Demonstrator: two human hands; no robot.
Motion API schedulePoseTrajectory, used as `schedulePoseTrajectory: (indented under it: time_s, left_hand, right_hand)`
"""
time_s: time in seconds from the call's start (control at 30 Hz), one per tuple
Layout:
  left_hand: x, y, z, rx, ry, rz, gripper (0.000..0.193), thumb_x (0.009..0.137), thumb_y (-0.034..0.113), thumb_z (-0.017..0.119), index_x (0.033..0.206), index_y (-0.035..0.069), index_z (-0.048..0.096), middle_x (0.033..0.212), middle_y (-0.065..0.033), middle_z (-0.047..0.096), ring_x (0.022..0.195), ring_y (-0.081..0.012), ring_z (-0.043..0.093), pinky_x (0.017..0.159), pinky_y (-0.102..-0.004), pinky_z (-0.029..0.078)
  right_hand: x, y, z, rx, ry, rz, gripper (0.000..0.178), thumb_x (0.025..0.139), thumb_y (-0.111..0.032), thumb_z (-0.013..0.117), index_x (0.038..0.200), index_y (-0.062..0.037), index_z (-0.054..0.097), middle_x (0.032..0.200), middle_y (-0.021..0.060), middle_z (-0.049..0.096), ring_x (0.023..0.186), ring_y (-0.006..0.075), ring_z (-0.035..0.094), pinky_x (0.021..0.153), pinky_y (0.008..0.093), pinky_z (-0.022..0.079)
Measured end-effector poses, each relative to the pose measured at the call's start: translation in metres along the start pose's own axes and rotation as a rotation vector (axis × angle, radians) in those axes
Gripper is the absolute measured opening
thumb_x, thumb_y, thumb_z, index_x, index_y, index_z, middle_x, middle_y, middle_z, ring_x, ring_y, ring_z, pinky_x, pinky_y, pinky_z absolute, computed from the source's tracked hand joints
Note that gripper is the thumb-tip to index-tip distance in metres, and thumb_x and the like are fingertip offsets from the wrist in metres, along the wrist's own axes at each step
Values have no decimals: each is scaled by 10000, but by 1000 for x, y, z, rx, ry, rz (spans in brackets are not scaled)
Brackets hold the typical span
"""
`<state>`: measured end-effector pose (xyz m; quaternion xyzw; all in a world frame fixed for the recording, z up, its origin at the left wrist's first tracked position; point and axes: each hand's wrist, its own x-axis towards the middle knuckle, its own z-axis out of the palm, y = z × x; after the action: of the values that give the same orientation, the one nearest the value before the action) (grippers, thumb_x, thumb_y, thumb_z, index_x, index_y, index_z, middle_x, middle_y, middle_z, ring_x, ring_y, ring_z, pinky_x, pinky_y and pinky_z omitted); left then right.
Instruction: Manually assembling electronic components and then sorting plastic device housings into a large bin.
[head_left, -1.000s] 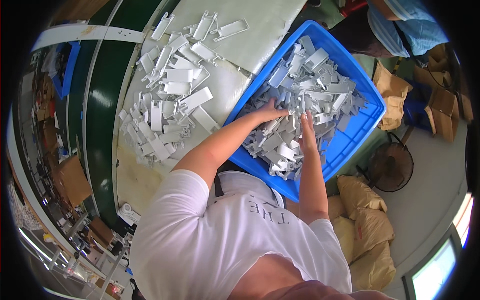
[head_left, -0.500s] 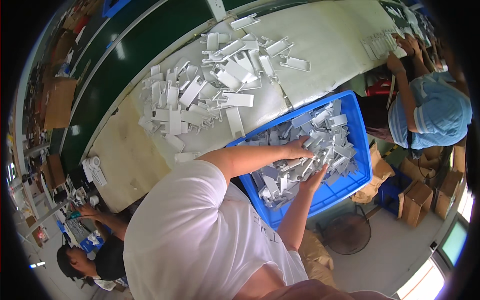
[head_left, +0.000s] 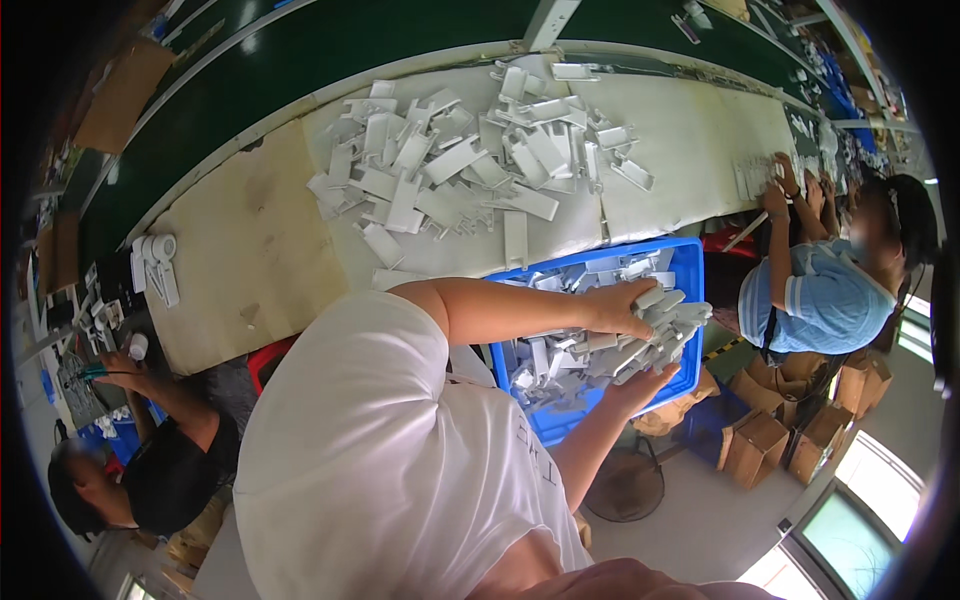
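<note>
Between my two hands is a bunch of white plastic parts, lifted over the blue crate. My left hand grips the bunch from its upper left side, thumb and fingers closed around the pieces. From below, my right hand supports the same bunch, its fingers partly hidden by the parts. Under them, the crate holds many more loose parts, flat and clip-like, lying in all directions. On the worktable, a heap of similar white parts is spread beyond my left arm.
The pale worktable runs along the far side. One person in blue works at its right end, another in black at the left. Cardboard boxes and a round fan stand on the floor at the right.
My hands have gathered a bunch of parts and raised it from the crate's contents, moving slightly right. The whole view has turned, shifting table and people.
</note>
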<state>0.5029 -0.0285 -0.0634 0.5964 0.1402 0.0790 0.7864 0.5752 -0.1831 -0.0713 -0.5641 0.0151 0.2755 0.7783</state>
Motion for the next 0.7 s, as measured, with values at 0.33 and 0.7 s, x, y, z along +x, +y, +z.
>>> schedulePoseTrajectory:
  time_s: [0.33,0.7]
  left_hand:
    - [-178,83,-152,18,688,167,875,609,298,673,1307,34,215,1155,-185,460,1038,-256,480,878,-317,379]
    - [-343,-14,-245,-21,1263,167,758,674,160,604,1310,42,209,1180,-145,444,1044,-230,474,896,-317,359]
  right_hand:
    - [-77,48,237,-161,-694,-40,727,761,-505,530,1293,-88,261,1264,121,320,1159,267,347,954,392,306]
    - [-145,219,320,-689,-1185,57,584,795,-404,529,1260,-96,358,1292,179,278,1234,305,197,996,399,182]
